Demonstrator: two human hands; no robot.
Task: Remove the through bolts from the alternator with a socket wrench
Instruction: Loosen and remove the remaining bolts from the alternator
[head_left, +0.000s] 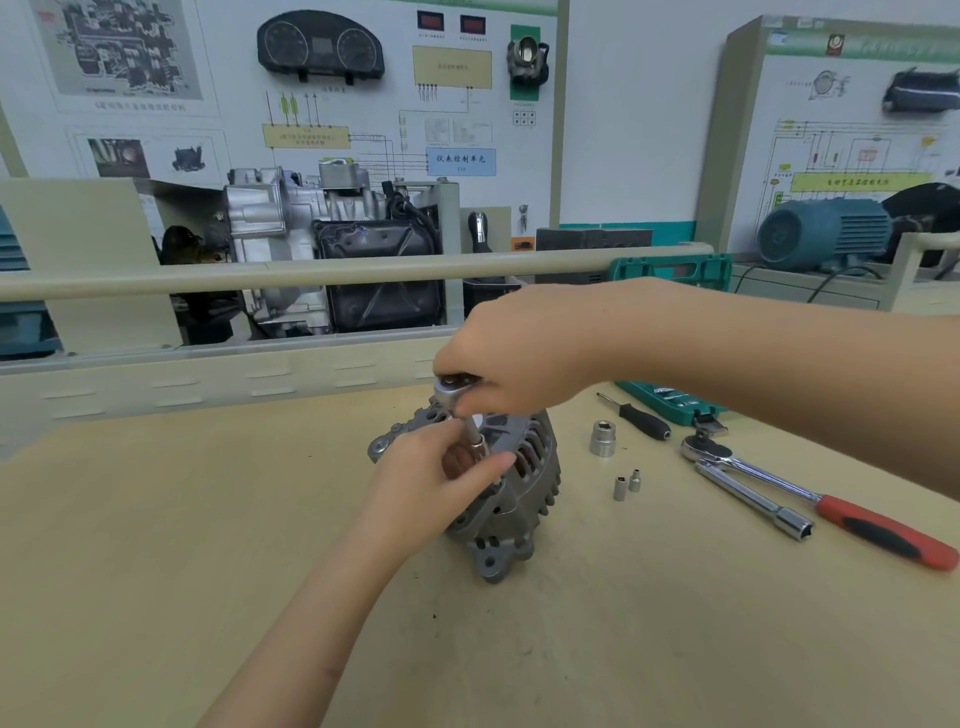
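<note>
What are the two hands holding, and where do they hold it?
Both hold the socket wrench standing on the alternator. The right hand grips its head at the top; the left hand pinches the extension shaft lower down.

beige workbench (156, 519), rail (311, 273), wall diagram boards (363, 104), perhaps a teal motor (826, 234)

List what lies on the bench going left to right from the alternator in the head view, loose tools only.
alternator → large socket → two small sockets → black-handled screwdriver → socket extension bar → red-handled ratchet
</note>
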